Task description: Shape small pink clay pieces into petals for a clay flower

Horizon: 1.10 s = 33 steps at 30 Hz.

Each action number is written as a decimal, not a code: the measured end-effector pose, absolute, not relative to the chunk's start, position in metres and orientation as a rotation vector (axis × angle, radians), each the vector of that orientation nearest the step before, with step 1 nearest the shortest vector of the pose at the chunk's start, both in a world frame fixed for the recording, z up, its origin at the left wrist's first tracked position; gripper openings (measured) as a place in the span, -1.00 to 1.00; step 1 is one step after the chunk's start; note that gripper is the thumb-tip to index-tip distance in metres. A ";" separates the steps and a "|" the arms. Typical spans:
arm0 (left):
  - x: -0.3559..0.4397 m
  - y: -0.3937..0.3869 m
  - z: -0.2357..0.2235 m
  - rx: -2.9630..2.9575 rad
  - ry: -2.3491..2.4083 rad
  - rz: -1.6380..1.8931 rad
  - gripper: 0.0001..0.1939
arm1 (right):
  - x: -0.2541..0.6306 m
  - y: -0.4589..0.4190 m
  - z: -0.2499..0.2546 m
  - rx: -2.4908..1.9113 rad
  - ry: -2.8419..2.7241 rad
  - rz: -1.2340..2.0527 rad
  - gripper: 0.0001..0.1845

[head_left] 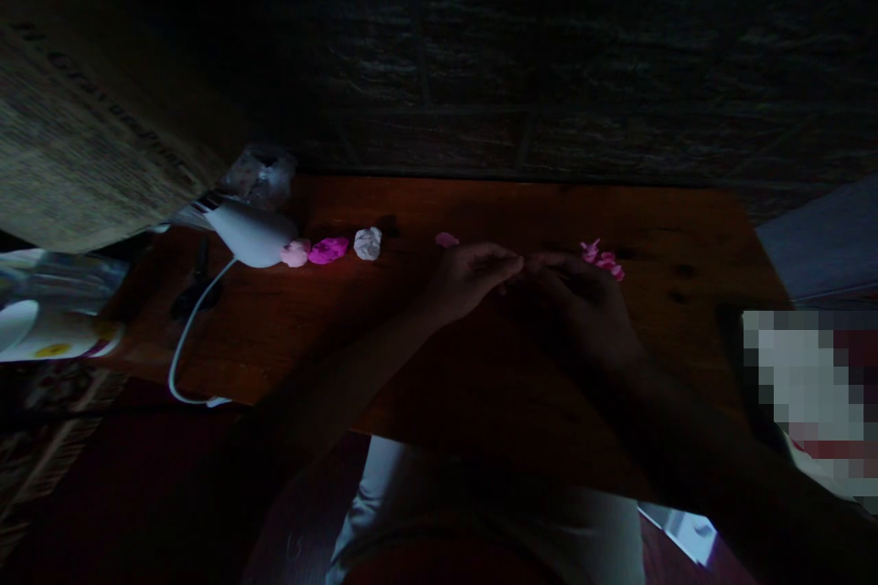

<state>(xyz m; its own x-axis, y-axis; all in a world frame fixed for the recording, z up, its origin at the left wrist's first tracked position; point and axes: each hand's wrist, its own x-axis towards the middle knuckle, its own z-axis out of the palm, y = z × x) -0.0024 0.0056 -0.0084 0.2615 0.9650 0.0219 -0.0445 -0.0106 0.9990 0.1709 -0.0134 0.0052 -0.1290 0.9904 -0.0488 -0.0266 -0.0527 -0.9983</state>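
1. Dim light covers the wooden table (686, 238) against a dark brick-patterned wall (480, 46).
2. My left hand (470, 279) and my right hand (586, 306) nearly meet at the fingertips; whether they pinch anything, I cannot tell.
3. Just beyond my left hand lies a small pink piece (446, 239), which my knuckles could nudge or flatten if I shift carelessly.
4. Beside my right fingers, the pink cluster (604, 261) could get crushed by a low wrist.
5. Leftward, the magenta lump (328, 249) sits near the white lump (369, 243); poor light could hide an accidental smudge.
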 end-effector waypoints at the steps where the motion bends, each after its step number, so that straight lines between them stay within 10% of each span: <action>1: -0.002 0.005 -0.009 1.281 0.969 1.038 -0.64 | 0.171 -0.013 0.005 -1.168 -1.260 1.349 -0.73; 33: 0.001 0.006 -0.010 1.178 0.907 0.948 -0.57 | 0.175 -0.007 0.002 -1.182 -1.330 1.291 -0.69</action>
